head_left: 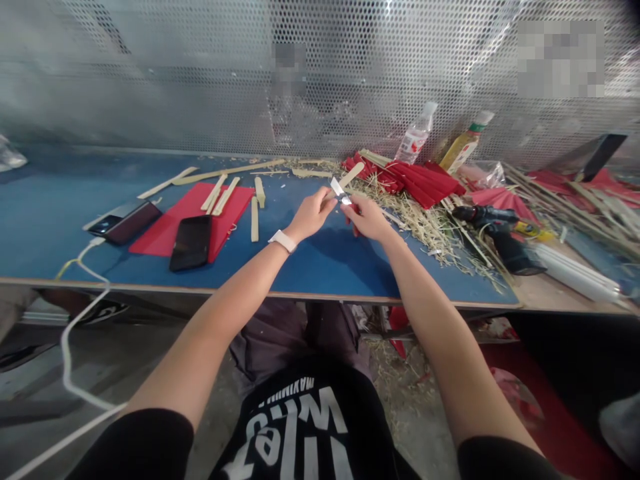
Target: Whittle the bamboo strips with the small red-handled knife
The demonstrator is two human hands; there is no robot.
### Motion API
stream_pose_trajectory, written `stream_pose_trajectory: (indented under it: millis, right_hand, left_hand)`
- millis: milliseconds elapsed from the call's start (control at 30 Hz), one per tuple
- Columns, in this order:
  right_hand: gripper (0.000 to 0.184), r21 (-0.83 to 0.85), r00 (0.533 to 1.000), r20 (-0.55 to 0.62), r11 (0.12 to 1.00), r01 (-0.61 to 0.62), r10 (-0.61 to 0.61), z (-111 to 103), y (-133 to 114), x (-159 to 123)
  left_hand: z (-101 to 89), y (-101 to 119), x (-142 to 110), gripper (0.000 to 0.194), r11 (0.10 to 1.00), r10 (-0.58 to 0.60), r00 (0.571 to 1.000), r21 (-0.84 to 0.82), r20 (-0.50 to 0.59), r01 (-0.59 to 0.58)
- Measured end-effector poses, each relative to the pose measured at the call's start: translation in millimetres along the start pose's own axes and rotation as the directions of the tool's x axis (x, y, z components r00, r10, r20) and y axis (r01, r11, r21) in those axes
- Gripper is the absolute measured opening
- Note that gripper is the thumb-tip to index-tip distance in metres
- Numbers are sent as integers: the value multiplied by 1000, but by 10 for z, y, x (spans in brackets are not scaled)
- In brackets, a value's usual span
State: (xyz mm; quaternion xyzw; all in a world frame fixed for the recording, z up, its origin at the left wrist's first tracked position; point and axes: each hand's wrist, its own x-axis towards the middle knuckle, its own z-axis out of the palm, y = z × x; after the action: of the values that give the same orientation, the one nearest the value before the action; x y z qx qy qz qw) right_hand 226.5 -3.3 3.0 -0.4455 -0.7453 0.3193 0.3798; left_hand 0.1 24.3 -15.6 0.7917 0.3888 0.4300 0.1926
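Observation:
My left hand is closed, its thumb and fingers pinched on the near end of a pale bamboo strip that points away to the right. Close beside it, my right hand is wrapped round a knife with a red handle; a shiny metal part lies between the hands, against the strip. A light, flat piece sticks up there too; whether it belongs to the blade I cannot tell. Both hands are above the blue tabletop. The fingers hide most of the handle.
Left lie a red folder, a black phone, a power bank with a white cable and several bamboo strips. Right are shavings, folded red fabric, two bottles and a drill. Perforated metal sheeting stands behind.

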Motion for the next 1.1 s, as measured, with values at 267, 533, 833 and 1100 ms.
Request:
stream_pose_trajectory:
  millis: [267, 533, 833, 1100]
  right_hand:
    - [41, 266, 970, 223, 952, -152, 93, 53, -14, -5]
    - [45, 322, 945, 290, 914, -246, 152, 40, -17, -28]
    - [39, 355, 923, 295, 869, -345, 245, 50, -120, -37]
    - [35, 360, 934, 219, 866, -346, 282, 129, -180, -14]
  left_hand:
    - [24, 1, -5, 26, 996, 37, 999, -80, 24, -35]
    - [22, -14, -9, 21, 999, 14, 998, -50, 58, -11]
    - [32, 7, -31, 9, 995, -20, 1000, 102, 13, 18]
    - [-8, 86, -28, 17, 982, -59, 996, 176, -65, 70]
